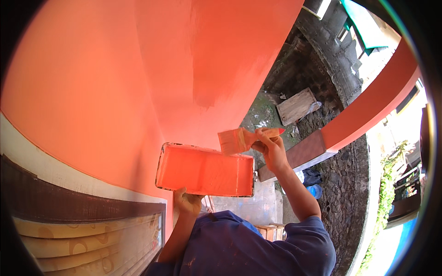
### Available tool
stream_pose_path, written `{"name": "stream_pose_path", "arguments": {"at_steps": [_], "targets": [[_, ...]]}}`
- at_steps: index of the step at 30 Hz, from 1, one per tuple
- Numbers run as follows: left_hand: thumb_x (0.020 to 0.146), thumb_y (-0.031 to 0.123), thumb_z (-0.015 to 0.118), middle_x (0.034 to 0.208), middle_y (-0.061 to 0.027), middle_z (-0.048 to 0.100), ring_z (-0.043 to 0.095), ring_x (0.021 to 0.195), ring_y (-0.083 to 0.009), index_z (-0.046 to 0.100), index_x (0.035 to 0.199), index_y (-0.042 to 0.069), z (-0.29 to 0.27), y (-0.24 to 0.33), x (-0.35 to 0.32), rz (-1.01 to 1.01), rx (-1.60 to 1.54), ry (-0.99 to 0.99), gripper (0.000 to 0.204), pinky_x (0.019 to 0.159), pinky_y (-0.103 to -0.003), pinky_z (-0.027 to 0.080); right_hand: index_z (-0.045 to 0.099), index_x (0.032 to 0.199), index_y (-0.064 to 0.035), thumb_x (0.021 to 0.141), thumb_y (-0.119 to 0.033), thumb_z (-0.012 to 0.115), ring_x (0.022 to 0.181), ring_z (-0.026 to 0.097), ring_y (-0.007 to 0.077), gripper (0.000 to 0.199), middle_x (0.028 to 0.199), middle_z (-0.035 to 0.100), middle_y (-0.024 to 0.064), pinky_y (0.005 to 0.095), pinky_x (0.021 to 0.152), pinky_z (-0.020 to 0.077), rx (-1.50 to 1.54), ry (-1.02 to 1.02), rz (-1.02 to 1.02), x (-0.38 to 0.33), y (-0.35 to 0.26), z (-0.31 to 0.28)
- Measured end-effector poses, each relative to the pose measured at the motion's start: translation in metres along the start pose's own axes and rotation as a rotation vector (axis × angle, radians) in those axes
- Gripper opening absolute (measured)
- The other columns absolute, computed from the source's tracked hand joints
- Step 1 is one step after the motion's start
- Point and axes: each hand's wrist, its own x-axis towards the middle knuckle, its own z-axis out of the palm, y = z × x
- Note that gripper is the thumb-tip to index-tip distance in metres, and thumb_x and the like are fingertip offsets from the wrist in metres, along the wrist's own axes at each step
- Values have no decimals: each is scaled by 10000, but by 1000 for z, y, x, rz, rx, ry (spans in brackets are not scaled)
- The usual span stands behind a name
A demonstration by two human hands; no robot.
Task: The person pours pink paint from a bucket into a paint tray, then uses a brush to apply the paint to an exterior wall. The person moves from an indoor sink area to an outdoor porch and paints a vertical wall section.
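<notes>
My left hand (188, 201) grips the near left edge of a paint tray (207, 171), its fingers hidden beneath. The tray is long and rectangular, coated inside with orange paint, with dark smudges along its rim. In my right hand (271, 148) is a wide paintbrush (233, 141), held by its handle with the red tip pointing right. The orange-stained bristles point left, over the tray's far right edge; whether they touch it I cannot tell. Beyond the tray rises an orange wall (161, 92), with a darker, wet-looking patch (221, 60) at its upper middle.
A window (92, 239) with a brown frame and a curtain is at the lower left. On the right stand an orange pillar (373, 101) and a rough stone wall (345, 198). A wooden board (297, 106) lies on the ground below, beyond my right hand.
</notes>
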Motion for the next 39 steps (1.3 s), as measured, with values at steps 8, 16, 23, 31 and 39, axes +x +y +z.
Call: {"name": "stream_pose_path", "arguments": {"at_steps": [8, 16, 23, 31, 39], "targets": [[880, 329, 686, 1185, -79, 682, 725, 952, -273, 560, 1316, 108, 1, 2, 2, -5, -5, -62, 505, 641, -421, 640, 711, 1034, -86, 826, -59, 757, 1027, 714, 259, 215, 1183, 690, 109, 341, 760, 612, -1258, -39, -1456, 75, -78, 42], [902, 354, 660, 1166, -105, 675, 715, 969, -297, 554, 1333, 74, -10, -1, 5, -12, -33, -96, 525, 694, -430, 644, 687, 979, -159, 786, -89, 736, 1034, 701, 229, 211, 1224, 690, 14, 321, 731, 624, -1685, -272, -1393, 106, 23, -13], [889, 339, 675, 1156, -86, 676, 707, 976, -266, 556, 1327, 80, -11, 3, 4, -20, -17, -112, 522, 683, -429, 630, 663, 926, -123, 748, 19, 678, 865, 687, 211, 228, 1075, 724, -47, 358, 608, 581, -1479, -282, -1139, 132, -74, 35], [856, 324, 698, 1205, -111, 644, 686, 993, -310, 522, 1347, 60, -28, 0, 9, -26, -85, -109, 584, 679, -462, 625, 750, 1028, -77, 774, -50, 751, 1002, 703, 303, 255, 1159, 719, 111, 360, 780, 593, -1475, 98, -1710, 125, -150, 60], [847, 326, 698, 1247, -146, 640, 706, 1036, -351, 489, 1388, 38, -20, 2, 9, -37, -91, -164, 648, 710, -504, 672, 695, 1020, -174, 811, -53, 697, 1009, 689, 198, 241, 1218, 689, -21, 325, 674, 618, -1631, -407, -1140, 114, 18, -11]]}}
